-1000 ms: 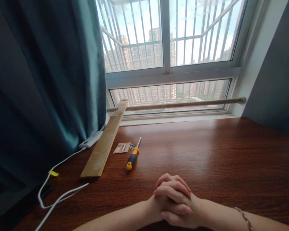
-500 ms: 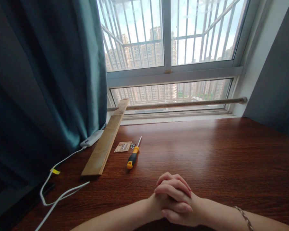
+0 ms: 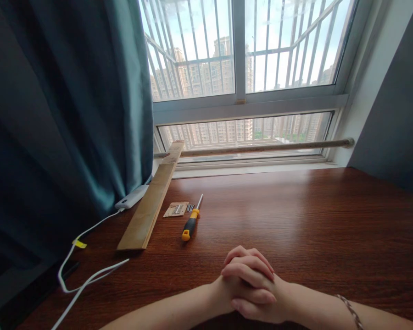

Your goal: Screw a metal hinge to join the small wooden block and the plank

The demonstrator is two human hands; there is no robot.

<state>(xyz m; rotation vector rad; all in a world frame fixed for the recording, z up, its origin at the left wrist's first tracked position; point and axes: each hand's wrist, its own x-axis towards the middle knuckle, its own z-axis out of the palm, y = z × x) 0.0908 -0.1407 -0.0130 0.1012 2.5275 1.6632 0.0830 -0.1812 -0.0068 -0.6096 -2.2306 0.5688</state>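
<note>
My left hand (image 3: 234, 285) and my right hand (image 3: 274, 300) are clasped together over the front of the table, fingers interlaced. Both are closed, and I see no object in them. Beyond them, to the left, lies a screwdriver (image 3: 190, 224) with a black and yellow handle, its shaft pointing toward the window. Several small screws (image 3: 190, 208) lie beside its shaft. Just left of those is a small brown piece of card (image 3: 172, 210) with small metal pieces on it. A long wooden board (image 3: 146, 206) lies farther left, its far end reaching the window sill.
The brown wooden table (image 3: 278, 211) runs up to the window. A white power strip or adapter (image 3: 132, 197) with a white cable (image 3: 67, 259) lies left of the board, near a dark blue curtain (image 3: 124, 114). A horizontal pipe (image 3: 261, 149) crosses the lower window.
</note>
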